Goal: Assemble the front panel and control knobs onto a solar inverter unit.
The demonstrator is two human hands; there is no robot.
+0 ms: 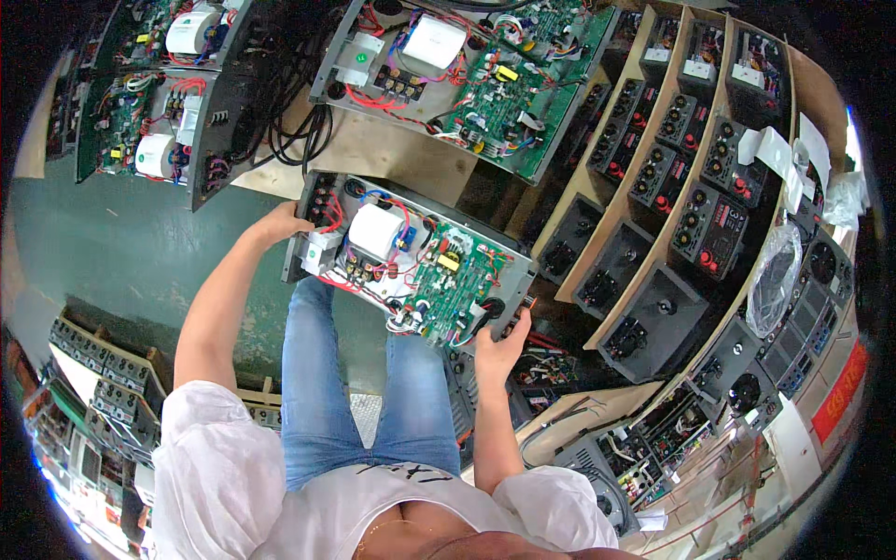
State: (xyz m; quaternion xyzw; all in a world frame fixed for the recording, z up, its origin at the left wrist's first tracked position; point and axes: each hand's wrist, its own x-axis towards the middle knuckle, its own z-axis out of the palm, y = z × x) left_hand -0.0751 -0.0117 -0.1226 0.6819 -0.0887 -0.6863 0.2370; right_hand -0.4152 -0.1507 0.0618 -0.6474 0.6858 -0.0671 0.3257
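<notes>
Legs in blue jeans (317, 392), two of them, ran under one open grey metal box (411, 252) with one green board (462, 285) and one fat white roll (376, 231). One left hand (283, 223) and one right hand (502, 345), half closed, gripped its ends (at least three similar boxes (518, 89) sat beyond).

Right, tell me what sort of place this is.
Likely an electronics assembly or repair workshop: an open unit with a green circuit board, a similar unit beyond it, and rows of knobbed panels at right.
</notes>
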